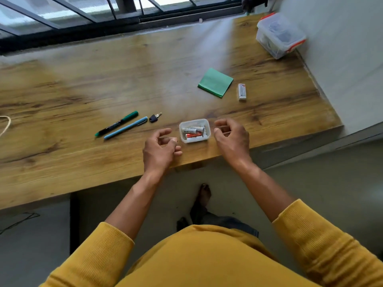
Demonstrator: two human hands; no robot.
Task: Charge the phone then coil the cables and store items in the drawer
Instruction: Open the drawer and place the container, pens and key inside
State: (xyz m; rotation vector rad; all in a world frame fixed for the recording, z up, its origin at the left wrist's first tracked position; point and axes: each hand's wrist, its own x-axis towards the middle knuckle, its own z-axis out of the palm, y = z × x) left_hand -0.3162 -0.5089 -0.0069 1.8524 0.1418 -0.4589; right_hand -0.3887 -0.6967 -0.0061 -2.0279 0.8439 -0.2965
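The small clear tub of batteries (194,131) is flanked near the desk's (83,96) front edge by the left hand (160,150) and right hand (232,137), both loosely curled, nothing held, equally near.

Two hands flank a small clear tub of batteries at the near edge of a wooden surface (62,96).

The left hand (159,149) and right hand (232,137), fingers loosely curled and holding nothing, hover beside the tub (194,131); two pens (122,126), a key (155,117), a green pad (215,82) and an eraser (241,91) lie beyond.
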